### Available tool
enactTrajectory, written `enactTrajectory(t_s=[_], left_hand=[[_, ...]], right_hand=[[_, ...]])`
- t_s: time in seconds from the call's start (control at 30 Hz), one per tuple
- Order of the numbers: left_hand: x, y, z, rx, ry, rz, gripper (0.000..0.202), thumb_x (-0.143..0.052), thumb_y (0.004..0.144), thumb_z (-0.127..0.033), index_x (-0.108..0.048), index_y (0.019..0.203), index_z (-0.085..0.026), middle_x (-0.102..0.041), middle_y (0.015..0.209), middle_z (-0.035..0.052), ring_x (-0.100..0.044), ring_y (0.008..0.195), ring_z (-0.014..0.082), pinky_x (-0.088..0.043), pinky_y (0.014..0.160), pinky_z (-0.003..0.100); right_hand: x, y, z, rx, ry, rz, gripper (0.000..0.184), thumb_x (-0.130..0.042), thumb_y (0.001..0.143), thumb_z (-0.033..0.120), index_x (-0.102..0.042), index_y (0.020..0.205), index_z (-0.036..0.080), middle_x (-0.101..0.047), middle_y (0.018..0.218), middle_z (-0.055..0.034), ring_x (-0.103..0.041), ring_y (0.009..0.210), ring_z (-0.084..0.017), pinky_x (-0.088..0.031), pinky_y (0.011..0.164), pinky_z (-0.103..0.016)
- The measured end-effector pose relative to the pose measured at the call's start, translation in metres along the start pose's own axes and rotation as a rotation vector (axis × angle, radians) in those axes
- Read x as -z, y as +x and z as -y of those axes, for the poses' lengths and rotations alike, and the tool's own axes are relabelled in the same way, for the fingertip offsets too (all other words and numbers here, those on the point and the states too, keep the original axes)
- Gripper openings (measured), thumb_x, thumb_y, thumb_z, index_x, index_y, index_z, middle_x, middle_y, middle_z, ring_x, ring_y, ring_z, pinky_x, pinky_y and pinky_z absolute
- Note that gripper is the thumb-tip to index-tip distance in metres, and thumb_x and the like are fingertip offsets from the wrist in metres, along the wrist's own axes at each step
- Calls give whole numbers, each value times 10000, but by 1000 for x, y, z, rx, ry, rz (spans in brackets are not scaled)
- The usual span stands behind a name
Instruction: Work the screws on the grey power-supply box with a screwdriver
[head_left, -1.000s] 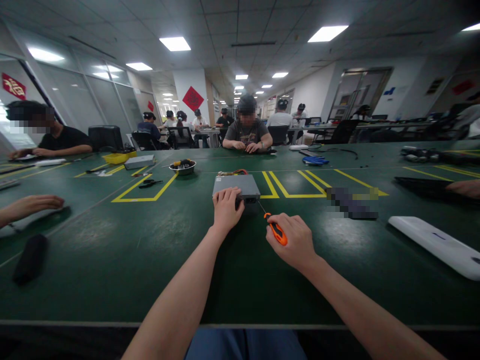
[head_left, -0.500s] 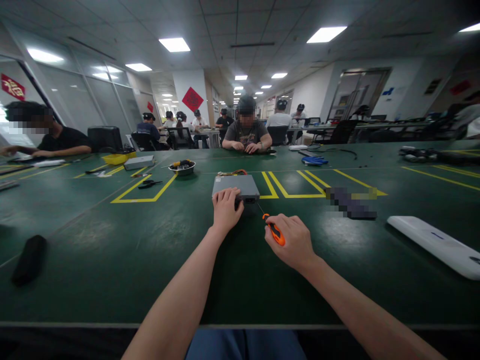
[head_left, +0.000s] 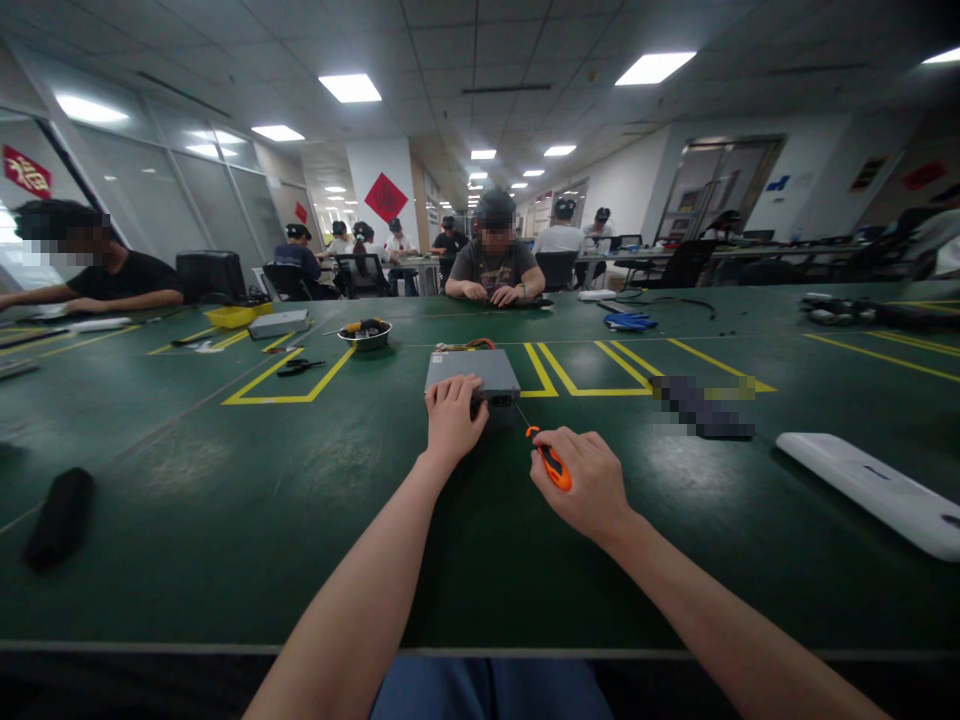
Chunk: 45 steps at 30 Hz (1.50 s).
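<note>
A flat grey metal box, which looks like a computer power supply (head_left: 484, 370), lies on the green table ahead of me. Coloured wires show at its far edge and a dark socket on its near side. My left hand (head_left: 454, 415) grips its near left part, fingers over the top and thumb at the near face. In my right hand (head_left: 585, 475) is an orange and black screwdriver (head_left: 553, 466), the fingers closed round its handle. Its thin shaft points up and left, the tip at the near right corner of the box; whether it sits in a screw I cannot tell.
A metal bowl (head_left: 364, 334) with a yellow-handled tool stands beyond, left. Near it lie black pliers (head_left: 300, 367), a second grey box (head_left: 278, 323) and a yellow tray (head_left: 238, 315). Blue gloves (head_left: 630, 321) and a white case (head_left: 874, 490) lie right. A co-worker (head_left: 495, 265) sits opposite.
</note>
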<state>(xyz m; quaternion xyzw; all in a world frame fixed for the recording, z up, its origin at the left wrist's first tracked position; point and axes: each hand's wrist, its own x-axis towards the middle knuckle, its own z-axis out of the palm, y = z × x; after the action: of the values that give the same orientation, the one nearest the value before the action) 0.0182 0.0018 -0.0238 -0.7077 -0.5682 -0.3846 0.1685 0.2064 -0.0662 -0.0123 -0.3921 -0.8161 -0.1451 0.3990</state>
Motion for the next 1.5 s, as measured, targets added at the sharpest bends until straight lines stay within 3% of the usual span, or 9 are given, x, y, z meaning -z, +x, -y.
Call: enactTrajectory(t_s=[0.17,0.37,0.57,0.73,0.93,1.17,1.3,1.5], left_hand=[[0,0,1,-1,-2,-2,286,-498,807,-273,-519,1092,-259,-558,1206,21,-438,1135,216,-260,981,396],[-1,0,1,-6,-3,-14,283,-502,803,-267,-519,1085,-258,-560,1202,15,-442,1128,215,-258,978,396],[0,0,0,0,-5,0,288,-501,803,-268,-522,1090,-260,-562,1194,28,-446,1124,225,-260,979,403],[0,0,0,1,-8,-3,294,-505,799,-264,-520,1093,-263,-559,1199,23,-444,1126,222,-263,979,400],[-1,0,0,3,-4,-2,291,-504,799,-259,-522,1090,-261,-558,1201,25,-441,1129,224,-264,978,400],[0,0,0,-2,-8,-7,295,-503,804,-266,-518,1098,-263,-561,1196,24,-443,1127,220,-269,977,400],[0,0,0,7,-3,5,301,-500,802,-262,-523,1103,-262,-561,1198,33,-441,1134,230,-263,981,413],[-1,0,1,-2,-3,-3,294,-495,808,-268,-517,1100,-261,-559,1203,25,-441,1135,221,-266,982,396]], right_hand=[[0,0,0,-31,-23,-31,132,-466,830,273,-534,866,166,-627,780,-39,-552,656,-158,-357,669,-291],[-1,-2,2,-100,-38,-50,203,-482,841,365,-518,867,167,-586,620,5,-484,494,-124,-340,572,-258],[-1,-1,2,27,-34,-34,84,-486,791,214,-562,793,178,-546,720,-23,-494,649,-149,-352,656,-280],[3,0,6,-10,-17,1,157,-485,813,293,-569,738,183,-527,715,-27,-486,656,-156,-335,642,-285],[2,-1,7,-94,-16,12,199,-427,861,315,-532,928,160,-582,642,1,-490,529,-135,-337,621,-277],[0,-1,4,17,-23,40,107,-491,765,208,-580,817,179,-532,735,-24,-507,686,-161,-336,693,-299],[2,0,5,-2,-8,24,154,-491,805,299,-595,794,186,-529,717,-18,-504,674,-157,-329,703,-307],[3,-1,7,-126,16,5,210,-424,866,323,-537,963,175,-606,675,-9,-506,574,-148,-344,638,-284]])
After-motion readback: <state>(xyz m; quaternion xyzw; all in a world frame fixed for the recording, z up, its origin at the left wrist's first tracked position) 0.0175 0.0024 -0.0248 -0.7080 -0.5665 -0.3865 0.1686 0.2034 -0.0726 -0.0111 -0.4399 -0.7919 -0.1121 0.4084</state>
